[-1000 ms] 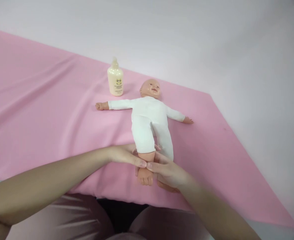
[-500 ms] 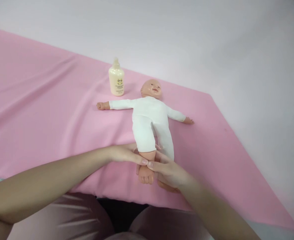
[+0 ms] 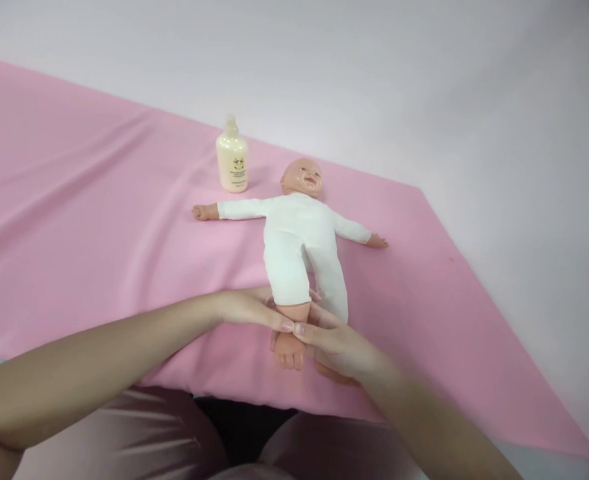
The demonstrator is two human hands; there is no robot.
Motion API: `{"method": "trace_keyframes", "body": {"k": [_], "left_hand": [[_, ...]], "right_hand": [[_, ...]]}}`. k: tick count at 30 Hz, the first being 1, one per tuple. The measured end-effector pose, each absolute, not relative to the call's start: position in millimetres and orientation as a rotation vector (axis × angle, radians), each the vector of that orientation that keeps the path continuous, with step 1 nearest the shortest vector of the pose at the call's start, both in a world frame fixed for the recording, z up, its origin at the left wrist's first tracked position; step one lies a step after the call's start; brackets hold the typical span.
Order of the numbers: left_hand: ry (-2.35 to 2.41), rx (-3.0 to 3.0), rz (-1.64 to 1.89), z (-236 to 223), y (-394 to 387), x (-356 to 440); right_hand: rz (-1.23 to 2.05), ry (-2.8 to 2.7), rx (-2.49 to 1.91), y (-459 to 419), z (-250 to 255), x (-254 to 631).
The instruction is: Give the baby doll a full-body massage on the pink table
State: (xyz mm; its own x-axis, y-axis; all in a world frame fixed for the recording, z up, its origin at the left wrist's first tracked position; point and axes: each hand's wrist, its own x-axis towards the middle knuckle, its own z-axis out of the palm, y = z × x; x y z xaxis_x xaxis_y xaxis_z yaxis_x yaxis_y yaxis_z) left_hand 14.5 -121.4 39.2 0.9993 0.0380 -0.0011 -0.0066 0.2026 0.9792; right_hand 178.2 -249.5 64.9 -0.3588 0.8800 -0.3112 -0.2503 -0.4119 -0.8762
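A baby doll (image 3: 299, 240) in a white bodysuit lies on its back on the pink sheet (image 3: 99, 227), arms spread, head toward the wall. My left hand (image 3: 249, 308) and my right hand (image 3: 337, 343) meet at the doll's left-side leg, both wrapped around its bare ankle just above the foot (image 3: 288, 351). The thumbs touch on top of the ankle. The doll's other foot is mostly hidden under my right hand.
A cream lotion bottle (image 3: 232, 159) stands upright beyond the doll's outstretched arm, near the wall. The pink sheet ends at a front edge close to my lap and at a slanted right edge. A pale wall rises behind.
My hands have stayed on the doll's ankle, with only a slight shift along it. The doll and bottle have not moved.
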Motion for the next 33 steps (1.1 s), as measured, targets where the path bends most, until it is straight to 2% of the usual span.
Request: {"method": "trace_keyframes", "body": {"k": [17,28,33], "left_hand": [[-0.006,1.394,0.011,41,-120,12],[-0.115,1.416,-0.047,44,-116,12],[-0.136,1.462,-0.066,52,-114,12]], "right_hand": [[2.018,-0.884,-0.772,-243,63,178],[2.047,-0.94,-0.748,-242,64,178],[2.022,-0.927,-0.867,-246,67,178]]}}
